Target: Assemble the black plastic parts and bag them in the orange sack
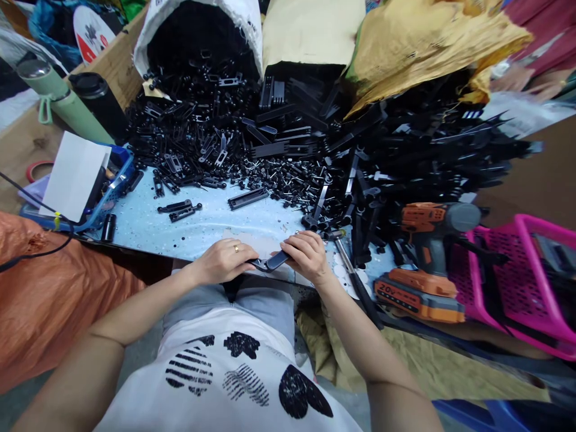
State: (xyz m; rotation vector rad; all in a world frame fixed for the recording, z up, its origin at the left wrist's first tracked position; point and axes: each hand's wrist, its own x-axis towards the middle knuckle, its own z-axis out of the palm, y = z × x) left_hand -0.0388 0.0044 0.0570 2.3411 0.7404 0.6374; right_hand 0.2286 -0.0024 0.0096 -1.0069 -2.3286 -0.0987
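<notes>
Both hands meet at the near edge of the light blue worktop (pixel 202 222), holding one dark jointed plastic part (pixel 275 260) between them. My left hand (pixel 227 259), with a ring on one finger, pinches the part's left end. Its right end, a flat rounded arm, is gripped by my right hand (pixel 308 255). The part is bent at the middle joint. Just right of my right hand lies a hammer (pixel 353 270) with a dark handle. Two short black links (pixel 180 210) and a longer black channel piece (pixel 247 198) rest on the worktop ahead.
Heaped black parts (pixel 193 132) and small pins (pixel 288 180) spread from a white sack (pixel 148 36) and a yellow sack (pixel 418 42). At right stand an orange cordless drill (pixel 420 264) and a pink basket (pixel 526 270). A blue basket (pixel 121 174) and green bottle (pixel 74 108) are left.
</notes>
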